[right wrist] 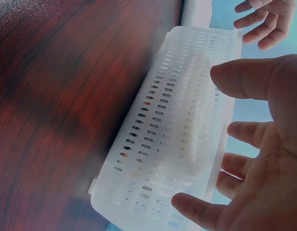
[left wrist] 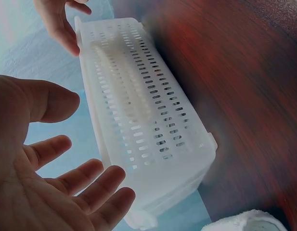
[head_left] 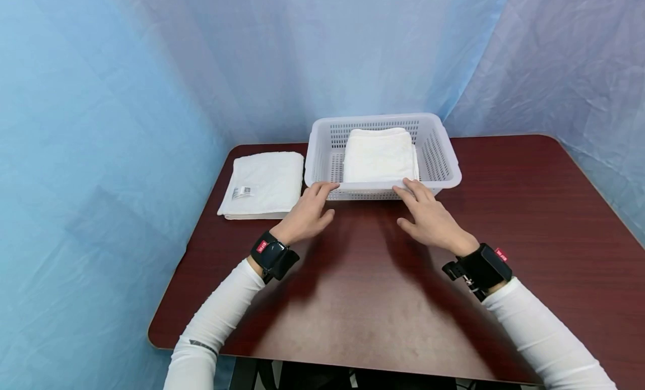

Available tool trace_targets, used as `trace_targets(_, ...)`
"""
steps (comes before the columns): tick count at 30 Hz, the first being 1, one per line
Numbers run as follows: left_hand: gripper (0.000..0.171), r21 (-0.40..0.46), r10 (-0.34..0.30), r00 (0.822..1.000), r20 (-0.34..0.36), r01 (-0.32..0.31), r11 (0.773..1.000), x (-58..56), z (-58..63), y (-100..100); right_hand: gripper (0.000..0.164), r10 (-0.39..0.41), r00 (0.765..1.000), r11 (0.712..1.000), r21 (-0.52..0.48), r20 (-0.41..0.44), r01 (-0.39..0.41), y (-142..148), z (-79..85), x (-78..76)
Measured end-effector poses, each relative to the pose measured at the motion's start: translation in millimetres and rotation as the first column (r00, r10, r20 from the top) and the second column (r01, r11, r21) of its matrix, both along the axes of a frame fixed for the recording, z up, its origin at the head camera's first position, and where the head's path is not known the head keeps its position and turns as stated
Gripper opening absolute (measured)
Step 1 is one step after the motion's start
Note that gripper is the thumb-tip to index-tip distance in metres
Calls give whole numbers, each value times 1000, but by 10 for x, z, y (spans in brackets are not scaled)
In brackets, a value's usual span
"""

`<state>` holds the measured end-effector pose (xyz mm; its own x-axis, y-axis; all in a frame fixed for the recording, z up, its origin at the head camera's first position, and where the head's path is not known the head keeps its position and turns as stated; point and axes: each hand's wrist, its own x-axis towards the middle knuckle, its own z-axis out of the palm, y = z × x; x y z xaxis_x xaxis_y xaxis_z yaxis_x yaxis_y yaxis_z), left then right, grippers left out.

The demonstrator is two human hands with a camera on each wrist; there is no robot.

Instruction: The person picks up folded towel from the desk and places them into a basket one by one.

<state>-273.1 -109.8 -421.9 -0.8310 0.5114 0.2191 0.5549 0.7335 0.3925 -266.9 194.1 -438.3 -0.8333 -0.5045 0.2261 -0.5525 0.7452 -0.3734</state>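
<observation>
A white slotted plastic basket [head_left: 322, 149] stands at the back of the table with a folded white towel [head_left: 380, 155] inside. To its left lies another folded white towel [head_left: 269, 180] with a small printed label. My left hand [head_left: 308, 214] is at the basket's near rim, toward its left end, fingers spread and holding nothing. Farther right along that rim, my right hand [head_left: 428, 216] has its fingers extended, with nothing in its grasp. Both wrist views show the basket's slotted near wall [left wrist: 153, 96] in front of loosely spread fingers; whether any fingertip touches the rim, I cannot tell.
The dark red-brown table [head_left: 383, 300] has rounded corners and a light edge. Blue cloth [head_left: 302, 54] hangs behind it and along the left side. Black wrist straps with cameras [head_left: 484, 269] sit on both wrists.
</observation>
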Motion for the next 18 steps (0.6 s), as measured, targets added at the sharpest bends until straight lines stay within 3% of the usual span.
trace_targets(18, 58, 0, 49, 999, 10, -49, 999, -15, 5, -174, 67, 2, 1000, 1000, 0, 7, -2, 8, -18, -8)
